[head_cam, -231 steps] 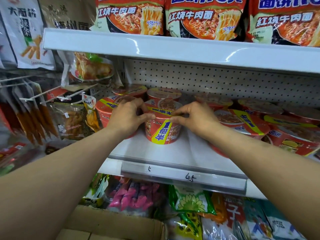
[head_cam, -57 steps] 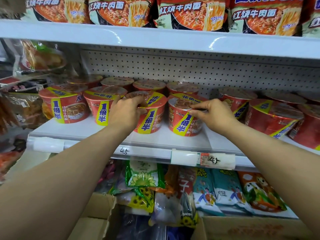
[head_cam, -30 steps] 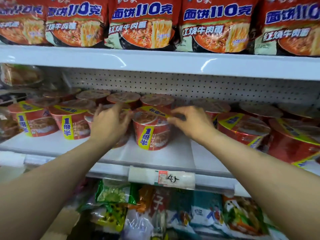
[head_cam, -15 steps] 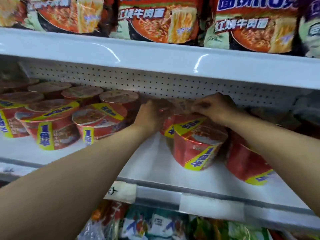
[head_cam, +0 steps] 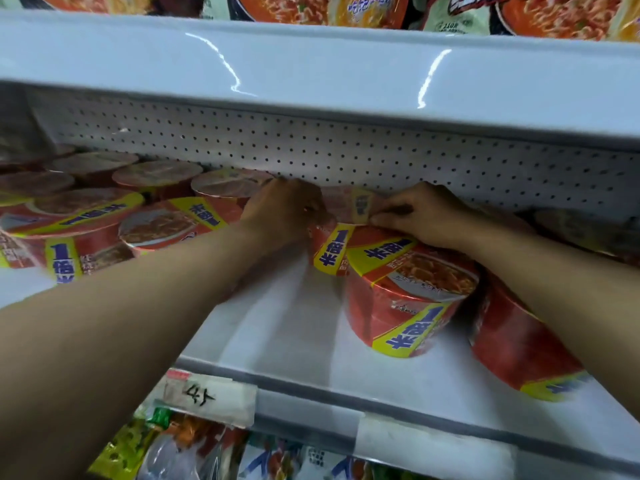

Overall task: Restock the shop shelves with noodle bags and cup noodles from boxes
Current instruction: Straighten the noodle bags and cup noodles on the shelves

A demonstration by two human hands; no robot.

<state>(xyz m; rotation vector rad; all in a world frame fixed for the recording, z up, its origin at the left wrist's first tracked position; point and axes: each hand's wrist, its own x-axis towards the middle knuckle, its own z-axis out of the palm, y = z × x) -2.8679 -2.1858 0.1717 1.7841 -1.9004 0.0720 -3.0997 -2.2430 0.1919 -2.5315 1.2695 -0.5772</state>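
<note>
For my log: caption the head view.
Left hand and right hand grip a red round noodle cup on white shelf.

We had soft, even light here, with two bright glare streaks across the glossy upper shelf edge (head_cam: pixel 311 64). Beneath it the rear of the shelf fell into dim shade. The cup noodles (head_cam: pixel 156 230) at left were smeared by blur, and the wide lens bowed the edges.

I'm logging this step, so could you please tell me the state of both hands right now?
Left hand: closed, gripping the rear cup noodle by its left side.
Right hand: closed, pinching that cup's right rim.
</note>
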